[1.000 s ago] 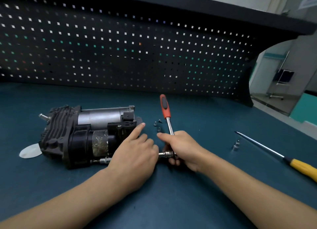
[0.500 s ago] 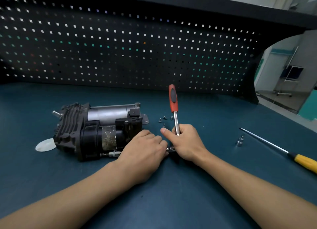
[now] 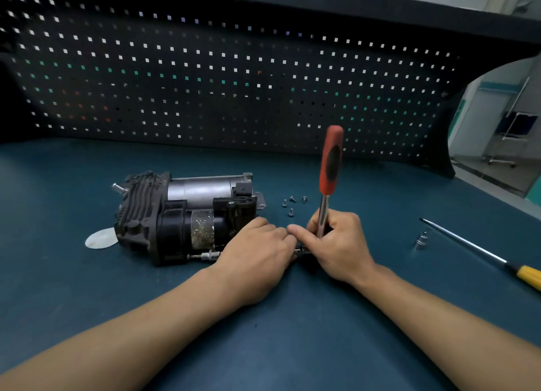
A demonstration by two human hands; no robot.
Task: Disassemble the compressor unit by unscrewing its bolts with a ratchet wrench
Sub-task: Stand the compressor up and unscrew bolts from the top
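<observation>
Teal bench (image 3: 87,302): bolts (image 3: 291,204), socket (image 3: 422,239), screwdriver (image 3: 468,245) near compressor (image 3: 181,215); right fingers (image 3: 347,218) round ratchet wrench (image 3: 330,162), left fingers (image 3: 275,233) curled, hold unclear.

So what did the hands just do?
The left hand pulled its pointing finger off the compressor and curled over the extension bar. The ratchet wrench handle swung rightward. The right hand kept gripping it; bolts, socket and screwdriver stayed put.
</observation>
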